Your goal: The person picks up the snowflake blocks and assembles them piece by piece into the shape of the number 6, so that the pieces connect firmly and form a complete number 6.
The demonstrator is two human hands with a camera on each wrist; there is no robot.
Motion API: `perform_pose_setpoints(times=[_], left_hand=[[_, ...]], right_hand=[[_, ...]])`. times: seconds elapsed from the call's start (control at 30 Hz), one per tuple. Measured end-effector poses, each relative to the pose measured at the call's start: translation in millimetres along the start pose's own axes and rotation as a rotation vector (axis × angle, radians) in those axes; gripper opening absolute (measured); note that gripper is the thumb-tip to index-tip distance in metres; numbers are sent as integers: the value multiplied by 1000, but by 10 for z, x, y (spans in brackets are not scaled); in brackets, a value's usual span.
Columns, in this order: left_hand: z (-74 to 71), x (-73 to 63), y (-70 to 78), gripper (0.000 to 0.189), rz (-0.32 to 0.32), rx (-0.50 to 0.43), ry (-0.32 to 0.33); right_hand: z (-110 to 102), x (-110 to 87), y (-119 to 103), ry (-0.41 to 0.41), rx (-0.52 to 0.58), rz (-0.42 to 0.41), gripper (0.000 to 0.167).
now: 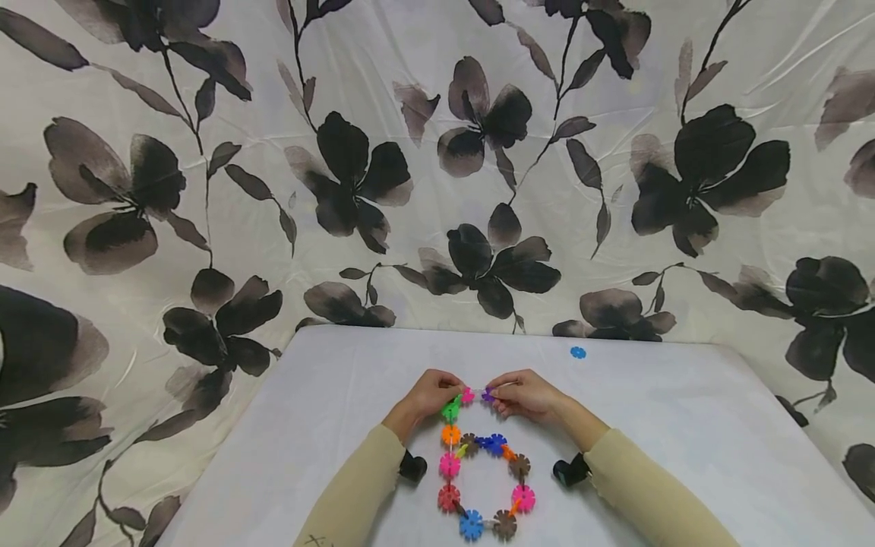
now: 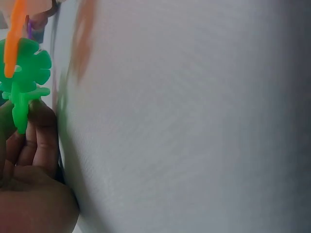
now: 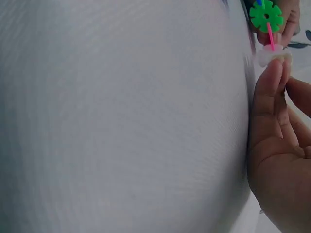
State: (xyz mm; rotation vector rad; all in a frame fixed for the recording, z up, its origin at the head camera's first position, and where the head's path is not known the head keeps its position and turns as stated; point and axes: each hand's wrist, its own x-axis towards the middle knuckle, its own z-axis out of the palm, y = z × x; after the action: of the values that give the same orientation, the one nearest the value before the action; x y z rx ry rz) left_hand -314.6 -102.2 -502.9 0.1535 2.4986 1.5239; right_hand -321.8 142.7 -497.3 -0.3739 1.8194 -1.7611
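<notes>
A chain of colourful notched interlocking discs (image 1: 450,465) lies on the table in a loop, with a branch running up its left side. My left hand (image 1: 432,393) pinches the branch's upper end by a green disc (image 2: 29,63), beside a pink disc (image 1: 468,396). Across from it my right hand (image 1: 526,395) pinches a purple disc (image 1: 488,395). A whitish translucent disc (image 3: 273,56) shows at the right fingertips, between the pink and purple pieces. How far the purple disc is slotted into it is hidden by the fingers.
One loose blue disc (image 1: 578,352) lies near the far edge of the white table (image 1: 328,395). Behind the table hangs a floral cloth (image 1: 410,190). The loop's lower part, with a light blue disc (image 1: 471,525), lies between the forearms.
</notes>
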Motion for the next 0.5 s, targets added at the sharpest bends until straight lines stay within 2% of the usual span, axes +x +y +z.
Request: perform_pose_setpoints(times=[0.13,0.3,0.5], left_hand=[[-12,-13,10,19,4,12,-19],[-14,-35,9,18,-1,12,-24],[-15,-46,27,17,2,17,-11]], right_hand=[[-22,-47,-68,1,-212,-35,35],[-92,-146,-134,54,-442,-43,35],[-282,-278,-187,175,-686,-49,40]])
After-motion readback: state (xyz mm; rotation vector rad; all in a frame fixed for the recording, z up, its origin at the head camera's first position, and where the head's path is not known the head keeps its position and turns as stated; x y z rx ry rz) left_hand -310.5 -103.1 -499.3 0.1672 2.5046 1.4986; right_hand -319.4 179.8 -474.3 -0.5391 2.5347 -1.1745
